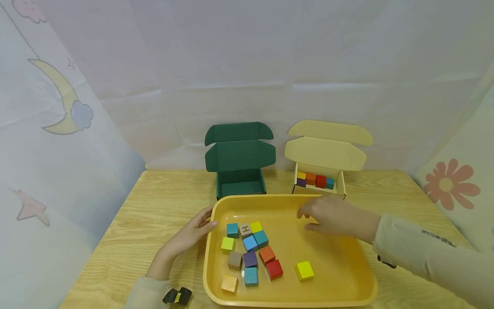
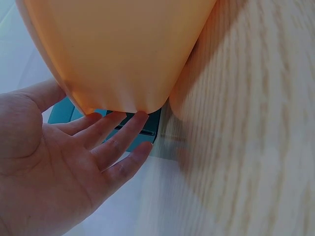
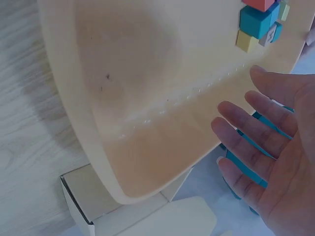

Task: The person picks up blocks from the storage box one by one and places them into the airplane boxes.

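A yellow-orange plastic tray point(image 1: 332, 266) holds several colored wooden cubes, mostly in its left half. My left hand point(image 1: 191, 234) holds the tray's left side: its thumb reaches over the rim, and the fingers touch the outer wall in the left wrist view. Over the tray's back right part hovers my right hand point(image 1: 333, 216), fingers loosely bent and nothing in them. In the tray, a lone yellow cube point(image 1: 304, 271) lies apart from a red cube point(image 1: 274, 269), an orange cube point(image 1: 266, 255), a purple cube point(image 1: 250, 259) and a cube marked H point(image 1: 245, 230).
Behind the tray stand two lidded cardboard boxes with raised lids. The green box point(image 1: 240, 189) shows a bare floor; the cream box point(image 1: 325, 153) holds several cubes. A black strap point(image 1: 177, 296) is near the left sleeve. Wooden tabletop point(image 1: 127, 240) extends left of the tray.
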The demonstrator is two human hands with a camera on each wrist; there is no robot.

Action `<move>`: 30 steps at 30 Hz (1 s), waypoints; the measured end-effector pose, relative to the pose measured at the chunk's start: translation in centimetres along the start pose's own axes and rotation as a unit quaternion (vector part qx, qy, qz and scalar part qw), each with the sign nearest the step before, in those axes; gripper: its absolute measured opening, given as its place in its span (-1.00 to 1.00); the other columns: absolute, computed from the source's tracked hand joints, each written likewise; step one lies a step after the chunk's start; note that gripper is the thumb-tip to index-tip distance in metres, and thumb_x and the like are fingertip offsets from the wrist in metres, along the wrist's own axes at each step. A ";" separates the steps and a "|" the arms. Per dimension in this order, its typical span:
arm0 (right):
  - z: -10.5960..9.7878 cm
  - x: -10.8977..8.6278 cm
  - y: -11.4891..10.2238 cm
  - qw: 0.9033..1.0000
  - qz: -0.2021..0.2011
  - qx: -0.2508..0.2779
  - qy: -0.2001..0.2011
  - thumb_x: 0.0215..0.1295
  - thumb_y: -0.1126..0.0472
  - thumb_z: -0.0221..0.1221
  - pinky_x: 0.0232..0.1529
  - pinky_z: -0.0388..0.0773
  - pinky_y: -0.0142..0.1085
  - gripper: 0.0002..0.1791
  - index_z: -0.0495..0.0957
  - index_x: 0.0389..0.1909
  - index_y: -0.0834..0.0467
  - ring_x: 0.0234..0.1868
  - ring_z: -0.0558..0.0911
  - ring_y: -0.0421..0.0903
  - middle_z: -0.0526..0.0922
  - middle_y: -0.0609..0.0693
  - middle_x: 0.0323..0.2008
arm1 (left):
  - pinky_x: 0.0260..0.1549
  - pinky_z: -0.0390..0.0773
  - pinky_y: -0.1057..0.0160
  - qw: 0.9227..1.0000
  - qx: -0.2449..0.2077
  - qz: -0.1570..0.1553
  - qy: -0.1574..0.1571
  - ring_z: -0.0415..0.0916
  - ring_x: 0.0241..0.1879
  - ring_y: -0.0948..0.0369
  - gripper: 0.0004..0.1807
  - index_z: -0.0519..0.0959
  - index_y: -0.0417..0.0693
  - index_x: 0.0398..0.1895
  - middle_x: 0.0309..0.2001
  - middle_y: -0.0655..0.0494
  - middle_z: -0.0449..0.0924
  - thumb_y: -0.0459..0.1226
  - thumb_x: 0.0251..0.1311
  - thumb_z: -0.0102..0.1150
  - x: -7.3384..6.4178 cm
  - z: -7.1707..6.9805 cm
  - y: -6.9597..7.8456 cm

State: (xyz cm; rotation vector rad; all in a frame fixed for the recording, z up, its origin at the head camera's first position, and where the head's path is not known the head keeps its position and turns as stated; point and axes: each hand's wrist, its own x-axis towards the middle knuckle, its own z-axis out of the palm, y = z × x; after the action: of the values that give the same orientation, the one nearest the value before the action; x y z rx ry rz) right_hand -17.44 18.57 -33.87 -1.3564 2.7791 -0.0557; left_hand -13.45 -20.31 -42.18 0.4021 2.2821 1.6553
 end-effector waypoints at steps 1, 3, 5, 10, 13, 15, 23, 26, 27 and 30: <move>0.1 -0.1 -0.1 1.000 -0.004 -0.002 0.001 0.12 0.13 0.45 -0.28 0.63 -0.16 -0.74 0.68 -0.17 0.05 -0.32 0.64 -0.18 0.70 -0.14 -0.32 | 0.34 0.13 -0.23 1.000 0.000 0.001 -0.001 -0.02 0.45 -0.29 -0.31 -0.01 -0.21 0.55 0.50 -0.29 0.03 -0.15 0.52 -0.04 0.0 0.0 0.0; 0.3 -0.3 -0.3 1.000 -0.014 -0.003 0.004 0.12 0.13 0.45 -0.26 0.63 -0.16 -0.73 0.68 -0.17 0.05 -0.32 0.64 -0.19 0.71 -0.13 -0.32 | 0.34 0.14 -0.24 1.000 0.002 0.002 -0.002 -0.01 0.45 -0.29 -0.32 -0.01 -0.21 0.55 0.49 -0.30 0.03 -0.15 0.52 -0.04 0.0 0.0 0.0; 0.5 -0.4 -0.5 1.000 -0.026 -0.005 0.007 0.11 0.12 0.45 -0.25 0.62 -0.16 -0.73 0.68 -0.17 0.05 -0.32 0.64 -0.20 0.71 -0.13 -0.32 | 0.33 0.14 -0.24 1.000 0.002 0.002 -0.002 -0.01 0.45 -0.29 -0.32 -0.01 -0.20 0.55 0.49 -0.29 0.03 -0.15 0.52 -0.04 0.0 0.0 0.0; 0.8 -0.7 -1.3 0.999 -0.043 -0.010 -0.005 0.10 0.08 0.46 -0.26 0.59 -0.18 -0.72 0.67 -0.17 0.01 -0.34 0.62 -0.22 0.70 -0.17 -0.33 | 0.34 0.13 -0.23 1.000 0.000 -0.003 0.001 -0.02 0.46 -0.28 -0.31 -0.01 -0.19 0.55 0.50 -0.28 0.04 -0.15 0.52 -0.03 0.0 0.0 0.0; 1.1 -0.9 -1.8 0.999 -0.051 -0.011 -0.010 0.09 0.07 0.46 -0.29 0.55 -0.20 -0.71 0.66 -0.17 0.00 -0.37 0.59 -0.24 0.68 -0.20 -0.35 | 0.35 0.12 -0.22 1.000 0.000 -0.004 0.002 -0.02 0.46 -0.27 -0.32 0.00 -0.19 0.55 0.50 -0.27 0.04 -0.16 0.51 -0.03 0.1 0.0 0.0; 1.2 -1.0 -2.1 0.998 -0.056 -0.006 -0.015 0.09 0.08 0.46 -0.28 0.54 -0.19 -0.71 0.66 -0.17 0.00 -0.36 0.58 -0.25 0.67 -0.21 -0.34 | 0.35 0.12 -0.22 1.000 0.000 -0.004 0.003 -0.02 0.46 -0.26 -0.32 0.00 -0.19 0.55 0.50 -0.27 0.05 -0.16 0.51 -0.03 0.1 0.0 0.0; 1.4 -1.5 -3.2 0.996 -0.070 -0.006 -0.048 0.15 0.02 0.42 -0.18 0.58 -0.18 -0.72 0.67 -0.14 -0.02 -0.28 0.61 -0.23 0.70 -0.22 -0.25 | 0.34 0.12 -0.23 1.000 -0.002 -0.008 0.004 -0.05 0.47 -0.27 -0.31 -0.01 -0.17 0.56 0.51 -0.26 0.01 -0.14 0.52 -0.03 0.0 0.0 0.1; 1.7 -1.7 -3.6 0.995 -0.077 -0.006 -0.055 0.15 0.01 0.41 -0.17 0.58 -0.17 -0.72 0.67 -0.13 -0.03 -0.26 0.61 -0.24 0.70 -0.23 -0.22 | 0.34 0.13 -0.23 1.000 -0.002 -0.009 0.005 -0.05 0.46 -0.27 -0.31 -0.01 -0.16 0.56 0.51 -0.26 0.01 -0.14 0.52 -0.03 -0.1 0.0 0.0; 1.8 -1.8 -3.7 0.995 -0.079 -0.006 -0.058 0.15 0.00 0.41 -0.18 0.57 -0.17 -0.71 0.67 -0.13 -0.04 -0.27 0.61 -0.24 0.70 -0.24 -0.23 | 0.34 0.13 -0.23 1.000 -0.002 -0.009 0.005 -0.04 0.46 -0.27 -0.31 -0.01 -0.16 0.56 0.51 -0.26 0.01 -0.14 0.52 -0.03 0.0 0.0 0.0; 2.2 -2.0 -4.0 0.994 -0.081 -0.005 -0.071 0.14 -0.04 0.41 -0.17 0.57 -0.17 -0.70 0.67 -0.13 -0.06 -0.27 0.60 -0.26 0.68 -0.26 -0.23 | 0.34 0.13 -0.22 1.000 -0.002 -0.007 0.004 -0.05 0.46 -0.26 -0.31 -0.02 -0.17 0.56 0.51 -0.26 0.00 -0.15 0.52 -0.03 0.0 0.0 0.0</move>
State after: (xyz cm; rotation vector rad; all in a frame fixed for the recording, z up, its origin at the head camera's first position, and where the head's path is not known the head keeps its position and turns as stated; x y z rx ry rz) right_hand -12.99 17.65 -35.76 -1.5223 2.5531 0.0459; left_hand -13.45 -20.33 -42.20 0.3777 2.2822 1.6572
